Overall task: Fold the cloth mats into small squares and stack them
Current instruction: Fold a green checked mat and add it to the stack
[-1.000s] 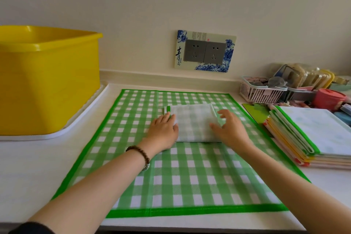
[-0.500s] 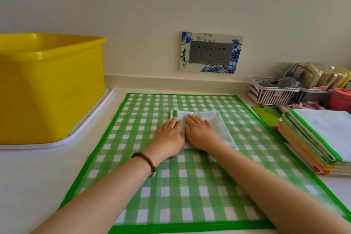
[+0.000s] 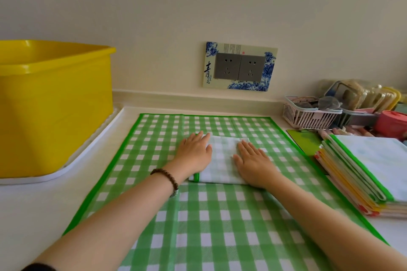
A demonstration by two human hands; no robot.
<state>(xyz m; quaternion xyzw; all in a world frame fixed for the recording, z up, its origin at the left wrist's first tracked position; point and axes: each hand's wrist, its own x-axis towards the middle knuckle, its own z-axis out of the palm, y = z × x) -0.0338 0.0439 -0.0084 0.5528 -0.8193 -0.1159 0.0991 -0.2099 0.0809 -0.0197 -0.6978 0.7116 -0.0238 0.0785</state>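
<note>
The two hands were pressed close together on the folded mat (image 3: 222, 160) a moment ago. Now they have slid apart. The left hand (image 3: 195, 153) lies flat on the left edge of the little square, and the right hand (image 3: 253, 161) lies flat on its right side. Both hands are spread wide with the fingers out, pushing down and holding nothing.

The folded mat sits in the middle of the big green checked mat (image 3: 220, 226), which is spread out on the tabletop (image 3: 33, 209). It looks like the person just smoothed the fold from the middle out to the sides. So I think this mat is folded small now and pressed flat.

A pile of mats (image 3: 363, 174) waits near the right hand. Next, I guess, the little square gets set aside to begin a stack, and the big green one gets folded too.
</note>
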